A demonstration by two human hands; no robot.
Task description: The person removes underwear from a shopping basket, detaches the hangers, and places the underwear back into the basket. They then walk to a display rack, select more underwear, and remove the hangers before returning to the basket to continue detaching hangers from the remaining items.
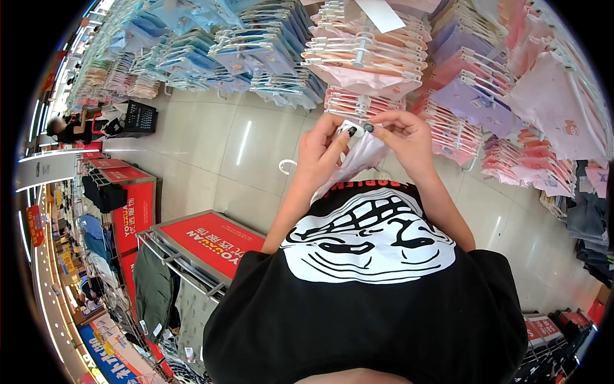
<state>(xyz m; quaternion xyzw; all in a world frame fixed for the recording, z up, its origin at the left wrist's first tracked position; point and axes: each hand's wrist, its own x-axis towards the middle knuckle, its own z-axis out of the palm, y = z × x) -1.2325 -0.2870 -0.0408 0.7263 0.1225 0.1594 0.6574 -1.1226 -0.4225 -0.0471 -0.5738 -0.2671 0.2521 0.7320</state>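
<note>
Both hands meet in front of my chest at a pale pink garment [366, 153] with a white hanger hook [287, 167] sticking out to its left. My left hand [325, 146] pinches the garment's top edge, thumb and fingers closed on it. Close beside it, my right hand [401, 137] grips the same edge with thumb and fingertips. A small white piece shows between the thumbs; what it is cannot be made out. Just beyond the hands hang pink garments on white hangers [364, 57].
Blue garments [256, 51] hang at the upper left, purple and pink ones [476, 102] at the right. A red-topped rack [211, 240] with dark green clothes [153, 285] stands at lower left. A person [73, 130] is near a black basket [139, 118] far left.
</note>
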